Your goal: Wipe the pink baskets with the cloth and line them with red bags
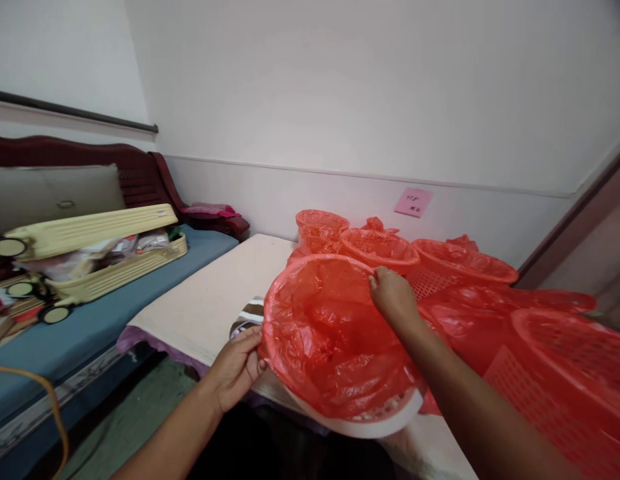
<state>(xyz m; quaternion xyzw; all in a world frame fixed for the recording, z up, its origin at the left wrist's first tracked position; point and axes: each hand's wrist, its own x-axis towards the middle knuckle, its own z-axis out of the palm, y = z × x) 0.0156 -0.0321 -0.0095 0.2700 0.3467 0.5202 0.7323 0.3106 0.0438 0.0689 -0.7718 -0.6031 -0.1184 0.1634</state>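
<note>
A round plastic basket (390, 421) tilts towards me at the table's near edge, with a red plastic bag (335, 327) lining its inside. The bag is folded over the rim at the left and top. Along the lower right, the pale rim and some holes in the wall show bare. My left hand (240, 365) is closed on the bag at the rim's left side, thumb on top. At the upper right of the rim, my right hand (393, 293) pinches the bag's edge. A striped cloth (251, 315) lies behind my left hand.
Several red baskets with bags, including one (565, 373) at the right, stand on the table (205, 293). A pink note (413, 202) is on the wall. At left, an open yellow suitcase (105, 230) lies on a blue bed (203, 248).
</note>
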